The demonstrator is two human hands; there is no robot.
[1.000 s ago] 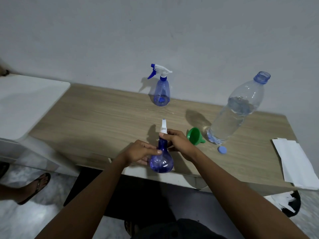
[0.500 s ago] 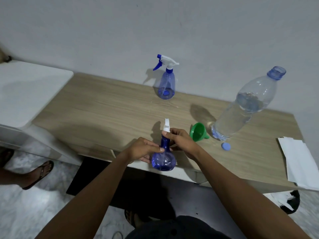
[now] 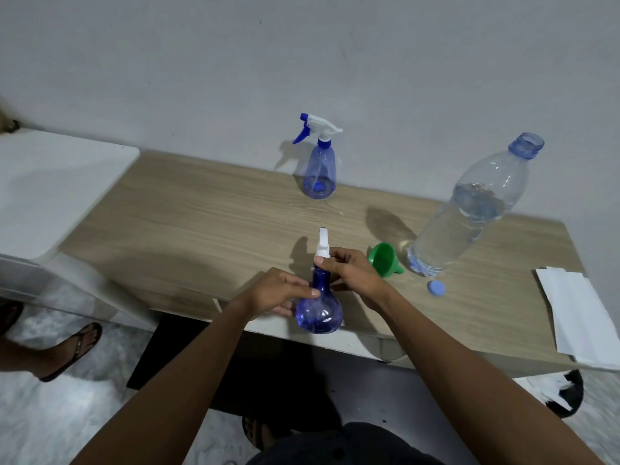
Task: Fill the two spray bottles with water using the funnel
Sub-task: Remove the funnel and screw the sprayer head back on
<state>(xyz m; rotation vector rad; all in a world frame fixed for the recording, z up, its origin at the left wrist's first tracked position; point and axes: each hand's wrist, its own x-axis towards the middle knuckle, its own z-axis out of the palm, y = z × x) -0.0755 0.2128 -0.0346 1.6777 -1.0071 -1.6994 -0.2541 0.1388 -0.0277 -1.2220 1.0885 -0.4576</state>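
Near edge of the wooden table [image 3: 208,209]: left hand [image 3: 278,293] grips the neck and round body of the dark blue spray bottle [image 3: 319,313], right hand [image 3: 352,271] has fingers curled around its white spray head [image 3: 323,245] at the collar. Second spray bottle [image 3: 319,169], trigger head on, stands upright at the back by the wall, well apart. Green funnel [image 3: 384,260] lies on its side just right of the right hand, beside the uncapped water bottle [image 3: 469,213]; its blue cap [image 3: 436,287] sits on the table near the base, white paper [image 3: 583,317] at the far right.

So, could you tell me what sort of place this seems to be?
Probably a room at home: a wooden table against a plain wall, a marbled floor, a sandalled foot nearby.
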